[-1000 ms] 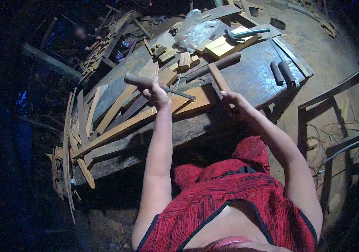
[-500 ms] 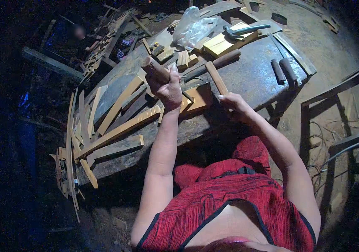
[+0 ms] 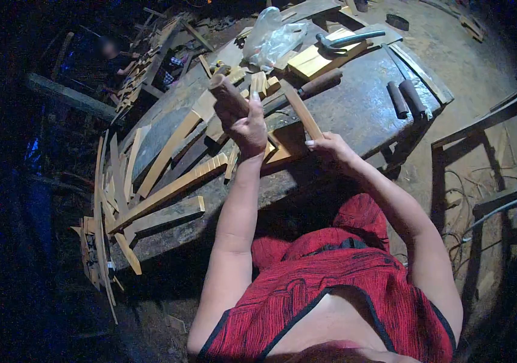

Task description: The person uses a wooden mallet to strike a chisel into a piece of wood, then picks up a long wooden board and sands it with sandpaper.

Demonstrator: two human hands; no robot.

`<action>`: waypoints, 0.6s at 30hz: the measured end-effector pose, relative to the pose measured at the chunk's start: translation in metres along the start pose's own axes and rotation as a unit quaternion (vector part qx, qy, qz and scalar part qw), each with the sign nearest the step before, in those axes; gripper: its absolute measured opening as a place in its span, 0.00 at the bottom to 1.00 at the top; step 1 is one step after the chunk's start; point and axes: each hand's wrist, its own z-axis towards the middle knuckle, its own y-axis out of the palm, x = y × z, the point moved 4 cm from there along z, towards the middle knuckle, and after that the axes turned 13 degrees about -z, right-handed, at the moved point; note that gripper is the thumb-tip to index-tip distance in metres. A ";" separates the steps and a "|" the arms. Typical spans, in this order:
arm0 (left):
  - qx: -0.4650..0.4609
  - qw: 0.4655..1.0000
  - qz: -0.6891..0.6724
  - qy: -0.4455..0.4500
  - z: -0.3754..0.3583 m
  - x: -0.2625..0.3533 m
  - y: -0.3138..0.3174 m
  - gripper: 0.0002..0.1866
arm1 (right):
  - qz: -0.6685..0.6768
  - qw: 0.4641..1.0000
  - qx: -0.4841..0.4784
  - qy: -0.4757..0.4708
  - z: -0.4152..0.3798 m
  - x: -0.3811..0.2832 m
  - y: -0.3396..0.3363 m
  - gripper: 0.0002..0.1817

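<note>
Chisel (image 3: pixel 227 91) held over timber (image 3: pixel 284 155), wooden bar (image 3: pixel 302 112) alongside.
At left, the chisel is clasped by the left hand (image 3: pixel 247 130); at right, the bar is clenched by the right hand (image 3: pixel 335 150). Injury could be caused by a misaimed blow.

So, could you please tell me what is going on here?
A person is working wood at a cluttered workbench. The left hand grips a tool by its thick, round handle, above a board; whether the tool's tip touches it is hard to tell. The right hand holds a wooden bar. Farther back, a hammer lies on a pale block. Another person is in the background.
</note>
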 end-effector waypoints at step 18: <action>-0.027 0.995 0.016 0.100 -0.004 0.049 0.034 0.17 | -0.558 0.760 0.163 -0.292 -0.087 -0.245 0.011 0.27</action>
